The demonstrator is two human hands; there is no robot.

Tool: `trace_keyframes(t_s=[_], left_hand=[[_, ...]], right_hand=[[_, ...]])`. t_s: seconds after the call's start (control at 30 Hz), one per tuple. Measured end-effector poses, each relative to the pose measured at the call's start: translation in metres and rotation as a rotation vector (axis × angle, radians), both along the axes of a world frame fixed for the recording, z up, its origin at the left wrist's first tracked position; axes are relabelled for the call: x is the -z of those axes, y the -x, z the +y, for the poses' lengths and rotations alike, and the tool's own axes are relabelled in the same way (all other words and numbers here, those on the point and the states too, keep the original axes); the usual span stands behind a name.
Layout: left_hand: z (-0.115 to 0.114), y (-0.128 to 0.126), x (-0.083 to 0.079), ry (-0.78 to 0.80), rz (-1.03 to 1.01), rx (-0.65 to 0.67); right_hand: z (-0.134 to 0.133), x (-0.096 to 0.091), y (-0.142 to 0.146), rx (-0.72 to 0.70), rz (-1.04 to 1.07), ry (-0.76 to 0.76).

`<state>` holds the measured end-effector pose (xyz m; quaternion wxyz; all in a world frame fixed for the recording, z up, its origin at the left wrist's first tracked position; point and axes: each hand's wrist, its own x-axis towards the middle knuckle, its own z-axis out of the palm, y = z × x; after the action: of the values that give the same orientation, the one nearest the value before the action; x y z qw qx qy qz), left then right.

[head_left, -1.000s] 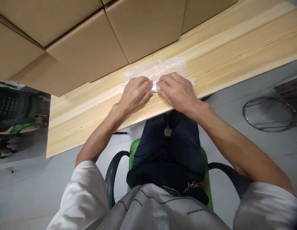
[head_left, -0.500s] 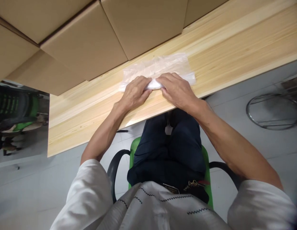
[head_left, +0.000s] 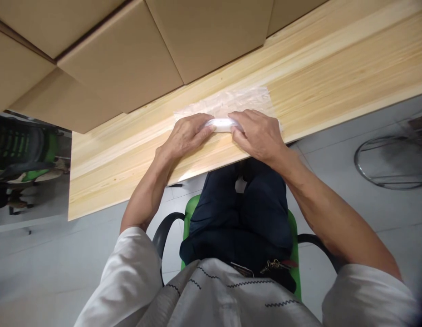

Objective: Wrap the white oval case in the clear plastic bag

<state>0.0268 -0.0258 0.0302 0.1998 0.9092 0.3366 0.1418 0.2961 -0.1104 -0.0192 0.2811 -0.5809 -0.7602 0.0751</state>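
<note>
A clear plastic bag (head_left: 231, 102) lies flat on the wooden table (head_left: 105, 168), its near part rolled into a whitish bundle (head_left: 222, 123). My left hand (head_left: 188, 134) grips the left end of this roll, thumb at the near side and fingers over the top. At the right end, my right hand (head_left: 257, 131) is wrapped round it the same way. A short stretch of the roll shows between the hands. What is inside the plastic cannot be made out.
Large cardboard boxes (head_left: 122, 59) stand along the table's far side. I sit on a green chair (head_left: 193, 204) with black armrests. A round metal-framed stool (head_left: 390, 181) is on the floor at right, and another green chair (head_left: 46, 150) is at far left.
The rolled edge is thicker and sits slightly nearer me. Both hands have curled more tightly round its ends, and less of the flat plastic shows beyond it.
</note>
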Motion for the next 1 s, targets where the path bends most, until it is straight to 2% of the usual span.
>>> trace_keyframes(t_s=[0.1, 0.23, 0.37, 0.47, 0.53, 0.73, 0.9, 1.0], left_hand=[[0.006, 0.002, 0.005, -0.036, 0.021, -0.027], [0.015, 0.009, 0.015, -0.101, 0.048, -0.069], [0.024, 0.019, 0.026, -0.162, 0.073, -0.108], [0.030, 0.026, 0.033, -0.193, 0.076, -0.112], [0.033, 0.030, 0.037, -0.196, 0.088, -0.118], [0.041, 0.039, 0.042, -0.221, 0.110, -0.155], [0.051, 0.052, 0.045, -0.255, 0.118, -0.165], [0.047, 0.048, 0.039, -0.286, 0.098, -0.164]], right_hand=[[0.003, -0.009, -0.004, 0.016, 0.018, 0.072], [0.020, -0.018, -0.014, 0.005, 0.045, 0.168], [0.035, -0.032, -0.019, -0.010, 0.009, 0.280], [0.038, -0.038, -0.017, 0.025, -0.016, 0.310], [0.040, -0.035, -0.017, 0.060, -0.019, 0.302], [0.049, -0.010, -0.017, 0.070, 0.003, 0.186], [0.045, -0.012, 0.000, 0.187, -0.107, 0.215], [0.041, -0.009, 0.008, 0.179, -0.029, 0.187]])
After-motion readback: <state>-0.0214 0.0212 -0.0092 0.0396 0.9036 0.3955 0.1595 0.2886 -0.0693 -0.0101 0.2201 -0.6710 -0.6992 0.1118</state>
